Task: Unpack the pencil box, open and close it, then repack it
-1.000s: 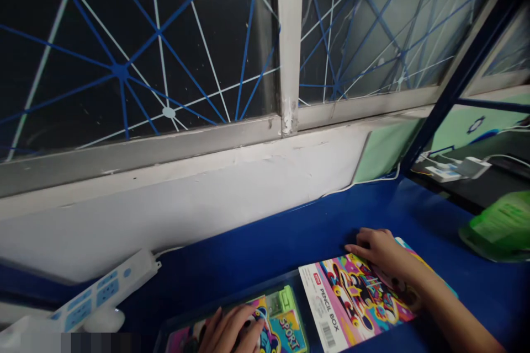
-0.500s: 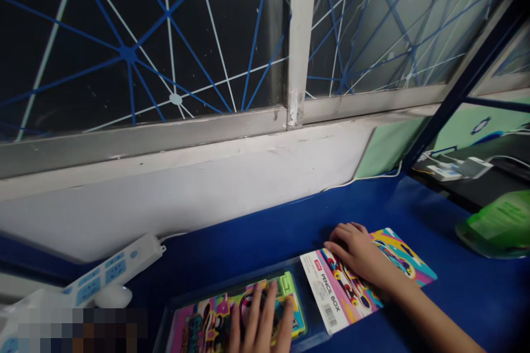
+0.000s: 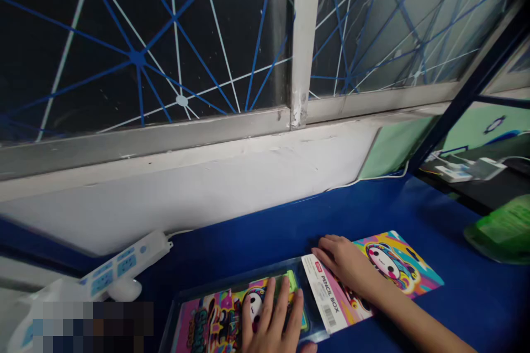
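L hand (image 3: 271, 322): fingers spread, flat on pencil box (image 3: 219, 314) | R hand (image 3: 345, 265): fingers together, on card (image 3: 325, 292) | pencil box in clear pack (image 3: 232, 271) on desk (image 3: 455, 309) | I see pack still shut, I think

A white power strip (image 3: 126, 265) with blue socket panels lay near the left edge of the blue tabletop (image 3: 476, 298), a white rounded object (image 3: 125, 289) just beside it. A thin white cable (image 3: 364, 183) ran along the back edge, below a white-painted wall (image 3: 186, 204) and a window (image 3: 103, 88) crossed by blue and white lines. A green plastic object (image 3: 503, 231) sat near the right edge, and white adapters (image 3: 467, 171) lay on a dark shelf (image 3: 497, 149) beyond the tabletop's far right corner.
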### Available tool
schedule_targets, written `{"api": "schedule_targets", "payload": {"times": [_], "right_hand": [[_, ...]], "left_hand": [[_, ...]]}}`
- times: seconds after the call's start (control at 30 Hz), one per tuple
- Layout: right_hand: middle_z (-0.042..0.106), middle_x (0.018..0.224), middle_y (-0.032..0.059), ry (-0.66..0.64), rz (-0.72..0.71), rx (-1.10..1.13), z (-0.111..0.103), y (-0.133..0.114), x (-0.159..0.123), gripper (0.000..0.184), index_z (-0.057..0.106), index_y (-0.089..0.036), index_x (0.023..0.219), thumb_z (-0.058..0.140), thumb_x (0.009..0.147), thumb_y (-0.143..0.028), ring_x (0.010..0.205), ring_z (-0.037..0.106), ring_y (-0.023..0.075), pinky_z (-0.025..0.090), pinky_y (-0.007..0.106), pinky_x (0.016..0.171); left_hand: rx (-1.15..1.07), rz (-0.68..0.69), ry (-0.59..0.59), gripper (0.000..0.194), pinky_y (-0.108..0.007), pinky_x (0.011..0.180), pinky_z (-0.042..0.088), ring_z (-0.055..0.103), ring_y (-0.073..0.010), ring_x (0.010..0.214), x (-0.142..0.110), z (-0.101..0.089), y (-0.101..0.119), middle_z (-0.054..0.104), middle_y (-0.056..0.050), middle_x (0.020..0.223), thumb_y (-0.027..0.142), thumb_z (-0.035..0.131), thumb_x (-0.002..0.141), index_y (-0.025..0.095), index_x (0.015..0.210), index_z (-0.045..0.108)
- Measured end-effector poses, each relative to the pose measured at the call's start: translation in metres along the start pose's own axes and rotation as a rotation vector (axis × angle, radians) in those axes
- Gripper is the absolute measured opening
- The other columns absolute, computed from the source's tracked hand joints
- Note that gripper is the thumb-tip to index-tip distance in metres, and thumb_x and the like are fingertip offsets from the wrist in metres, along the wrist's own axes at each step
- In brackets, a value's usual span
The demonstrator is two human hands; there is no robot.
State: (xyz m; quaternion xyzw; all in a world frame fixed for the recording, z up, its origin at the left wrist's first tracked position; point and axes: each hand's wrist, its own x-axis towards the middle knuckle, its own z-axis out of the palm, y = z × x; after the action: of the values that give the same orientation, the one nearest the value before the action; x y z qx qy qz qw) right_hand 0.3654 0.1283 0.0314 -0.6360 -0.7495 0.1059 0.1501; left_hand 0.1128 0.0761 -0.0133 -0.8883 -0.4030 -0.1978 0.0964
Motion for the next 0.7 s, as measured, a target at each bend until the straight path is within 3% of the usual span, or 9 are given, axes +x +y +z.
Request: {"api": "schedule_targets", "payload": {"times": [0.1, 0.23, 0.4, 0.7], "right_hand": [[0.067, 0.079, 0.0020, 0.001, 0.013, -0.019, 0.000, 0.002, 0.002, 0.038, 0.060, -0.022, 0.076, 0.042, 0.103, -0.041, 0.074, 0.065, 0.0173, 0.041, 0.028, 0.069], [0.068, 0.078, 0.0026, 0.014, 0.035, -0.070, -0.001, 0.000, 0.001, 0.037, 0.061, -0.023, 0.076, 0.043, 0.104, -0.040, 0.074, 0.066, 0.0186, 0.039, 0.029, 0.069], [0.067, 0.080, 0.0035, 0.033, 0.033, -0.117, -0.003, -0.001, -0.002, 0.036, 0.062, -0.023, 0.078, 0.043, 0.104, -0.038, 0.077, 0.064, 0.0197, 0.039, 0.031, 0.073], [0.064, 0.079, 0.0018, 0.049, 0.002, -0.095, -0.004, 0.006, -0.009, 0.036, 0.061, -0.023, 0.078, 0.042, 0.104, -0.040, 0.076, 0.061, 0.0182, 0.040, 0.031, 0.074]], "left_hand": [[-0.011, 0.021, 0.043, 0.046, -0.059, 0.122, -0.003, 0.059, -0.0297, 0.127, 0.000, 0.003, -0.003, 0.060, -0.003, 0.143, 0.052, 0.048, 0.098, 0.033, 0.140, 0.055], [0.023, 0.048, 0.052, 0.038, -0.054, 0.121, 0.000, 0.058, -0.0264, 0.126, 0.006, -0.005, -0.007, 0.062, -0.001, 0.141, 0.039, 0.049, 0.098, 0.034, 0.134, 0.060], [0.070, 0.145, 0.029, 0.041, -0.045, 0.122, -0.002, 0.057, -0.0240, 0.126, 0.013, -0.020, -0.014, 0.063, 0.000, 0.141, 0.045, 0.051, 0.097, 0.034, 0.135, 0.059], [-0.004, 0.078, 0.045, 0.041, -0.046, 0.122, -0.011, 0.057, -0.0232, 0.126, 0.014, -0.020, -0.009, 0.064, -0.001, 0.140, 0.030, 0.055, 0.091, 0.031, 0.131, 0.063]]}}
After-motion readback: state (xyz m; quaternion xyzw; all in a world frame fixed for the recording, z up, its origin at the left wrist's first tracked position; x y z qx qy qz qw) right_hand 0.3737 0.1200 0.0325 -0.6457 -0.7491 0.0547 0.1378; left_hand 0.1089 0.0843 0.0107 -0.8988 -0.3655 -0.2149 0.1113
